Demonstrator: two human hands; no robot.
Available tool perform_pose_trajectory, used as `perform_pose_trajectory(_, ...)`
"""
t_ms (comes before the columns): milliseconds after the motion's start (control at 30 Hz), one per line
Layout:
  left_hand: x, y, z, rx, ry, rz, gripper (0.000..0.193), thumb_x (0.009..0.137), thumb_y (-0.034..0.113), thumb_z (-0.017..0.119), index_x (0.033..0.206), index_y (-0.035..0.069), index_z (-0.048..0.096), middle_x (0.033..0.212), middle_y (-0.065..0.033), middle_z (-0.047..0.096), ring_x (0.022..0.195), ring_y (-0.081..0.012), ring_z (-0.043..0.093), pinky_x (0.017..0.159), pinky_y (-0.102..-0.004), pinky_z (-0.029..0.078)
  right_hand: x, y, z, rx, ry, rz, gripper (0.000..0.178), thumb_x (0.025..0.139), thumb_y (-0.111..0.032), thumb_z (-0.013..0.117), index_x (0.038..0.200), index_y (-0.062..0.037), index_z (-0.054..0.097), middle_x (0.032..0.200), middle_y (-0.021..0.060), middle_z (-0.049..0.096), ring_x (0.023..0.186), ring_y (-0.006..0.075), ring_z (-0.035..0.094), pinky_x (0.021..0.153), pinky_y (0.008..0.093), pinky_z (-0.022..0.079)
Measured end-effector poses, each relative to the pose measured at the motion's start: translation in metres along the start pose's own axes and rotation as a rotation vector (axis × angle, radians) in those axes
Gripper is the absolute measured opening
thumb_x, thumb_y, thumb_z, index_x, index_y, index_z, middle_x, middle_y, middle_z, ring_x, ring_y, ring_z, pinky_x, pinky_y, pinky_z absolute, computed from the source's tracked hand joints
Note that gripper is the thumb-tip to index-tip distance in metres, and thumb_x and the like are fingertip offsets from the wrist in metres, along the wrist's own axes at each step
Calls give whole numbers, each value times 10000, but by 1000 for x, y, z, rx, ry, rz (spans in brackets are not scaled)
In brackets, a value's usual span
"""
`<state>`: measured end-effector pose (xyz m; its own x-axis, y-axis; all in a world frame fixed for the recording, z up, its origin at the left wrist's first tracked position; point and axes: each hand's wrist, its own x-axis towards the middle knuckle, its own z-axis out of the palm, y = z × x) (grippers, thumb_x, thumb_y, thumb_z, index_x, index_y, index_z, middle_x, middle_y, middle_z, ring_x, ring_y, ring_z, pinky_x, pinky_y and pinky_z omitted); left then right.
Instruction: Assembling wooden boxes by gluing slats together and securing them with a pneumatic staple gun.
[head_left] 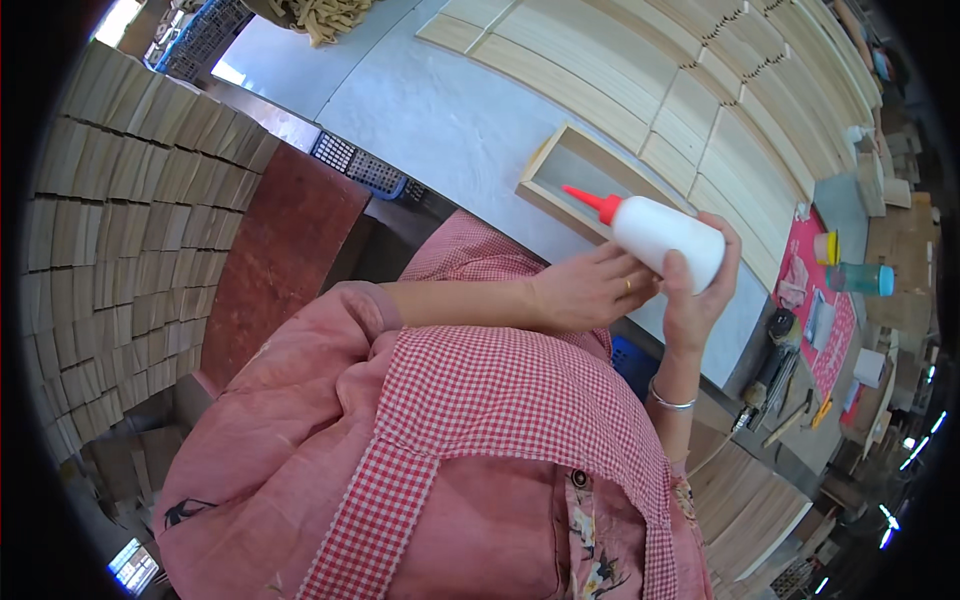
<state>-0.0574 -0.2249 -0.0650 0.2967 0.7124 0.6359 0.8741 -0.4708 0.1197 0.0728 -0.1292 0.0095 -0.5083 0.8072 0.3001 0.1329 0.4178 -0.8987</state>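
A white squeeze bottle [668, 238] with a red pointed nozzle is gripped in my right hand [705, 290]. The bottle lies tilted nearly level, its nozzle pointing left over a shallow wooden box frame [550, 172]. My left hand [585, 290], with a ring on one finger, is beside the frame's near side, just below the bottle. Its fingers are bent and close together; their tips are partly hidden, and I cannot make out what they hold. The frame rests on the pale tabletop [430, 120], its near right part covered by the bottle and hands.
Rows of pale wooden pieces [560, 75] cover the table's far right. Stacked wood [140, 200] rises at left beside a reddish-brown board [285, 240]. A teal-lidded bottle [860, 279], brushes [765, 385] and a pink cloth [792, 282] sit at right. Wood strips [325, 15] lie at the back.
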Motion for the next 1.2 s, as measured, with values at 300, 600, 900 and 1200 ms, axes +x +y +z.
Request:
perform_pose_trajectory(300, -14, 2, 5, -112, -173, 14, 332, 867, 158, 622, 1181, 54, 653, 1248, -149, 599, 1164, -325, 539, 1122, -520, 388, 5, -1, 37, 129, -109, 15, 622, 762, -63, 769, 1318, -73, 491, 1209, 142, 593, 1049, 287, 625, 849, 365, 567)
perform_pose_trajectory(600, -12, 0, 2, -142, -182, 8, 338, 863, 151, 625, 1183, 44, 649, 1278, -158, 588, 1202, -340, 537, 1146, -539, 375, 13, -5, 42, 96, -134, 45, 593, 786, -69, 772, 1307, -76, 490, 1200, 143, 595, 1022, 292, 642, 816, 353, 577)
perform_pose_trajectory(900, -7, -2, -4, -152, -142, 15, 366, 864, 149, 623, 1211, 34, 640, 1288, -162, 584, 1248, -338, 526, 1191, -551, 334, 24, -4, 45, 60, -89, 39, 561, 815, -82, 771, 1300, -73, 491, 1160, 142, 603, 968, 278, 651, 771, 341, 575)
perform_pose_trajectory(1200, -8, -1, 4, -126, -84, 9, 363, 884, 155, 601, 1213, 7, 640, 1301, -176, 580, 1279, -347, 509, 1196, -536, 327, 41, 1, 50, -58, 22, -33, 537, 832, -122, 780, 1287, -66, 500, 1134, 139, 614, 928, 257, 645, 748, 338, 557)
